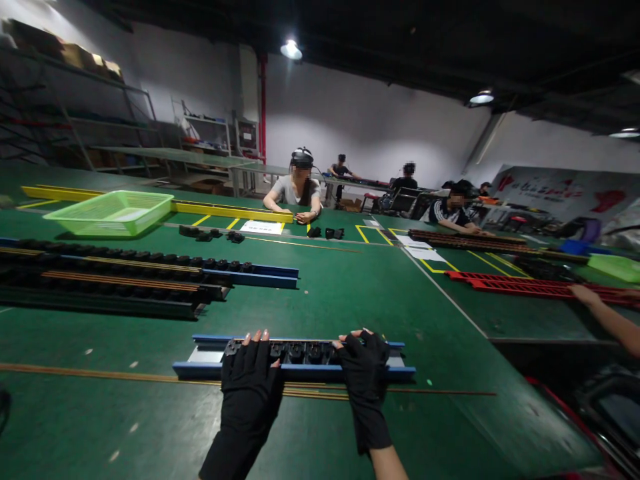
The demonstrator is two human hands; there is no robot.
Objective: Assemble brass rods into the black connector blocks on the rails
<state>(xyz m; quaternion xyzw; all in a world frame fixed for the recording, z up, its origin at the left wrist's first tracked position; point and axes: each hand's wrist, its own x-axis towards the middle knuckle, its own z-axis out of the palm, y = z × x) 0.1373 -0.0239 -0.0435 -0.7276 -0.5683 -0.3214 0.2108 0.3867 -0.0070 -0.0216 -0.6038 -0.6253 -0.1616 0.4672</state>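
Note:
My left hand [249, 390] and my right hand [364, 380] wear black fingerless gloves. Both curl over a row of black plastic parts [295, 352], left hand at its left end and right hand at its right end. The row lies in a blue-edged metal rail [295, 372] on the green mat [440, 313]. Long brass rods [105, 371] run beneath my wrists and past both ends of the rail. My gloves hide the ends of the row.
Further blue rails with black parts [150, 273] lie at left. Beyond stand a green plastic basket [109, 213] and a yellow rail [233, 210]. Red rails [520, 285] lie at right, with a co-worker's hand [585, 295] near them. Several co-workers sit at the far side.

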